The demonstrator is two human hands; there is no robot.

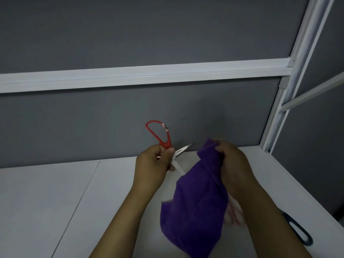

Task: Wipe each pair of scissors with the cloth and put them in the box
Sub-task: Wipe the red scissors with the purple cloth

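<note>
The left hand is gripping the red-handled scissors low on the handle, fingers curled round the part near the pivot. One red loop is sticking up free above the fist and the blades are pointing out to the right, toward the other hand. The blades are standing apart, one tip angling up and right, the other slanting down toward the cloth; held open like this, each inner face is probably being offered for wiping in turn. The right hand is pinching the purple cloth by a bunched upper corner, fingers curled over the fold. The rest of the fabric is hanging loose above the desk, just beside the lower blade; whether cloth and blade are touching cannot be told. Both hands are working raised off the desk, which is leaving room to turn the scissors. Beyond the right forearm, the dark handle of another pair is lying on the desk near its right edge, apparently waiting its turn, and a blurred pinkish shape beside the cloth is too unclear to name. The box is not showing in this view. Behind, a grey panel and a white rail are closing off the back of the desk.
</note>
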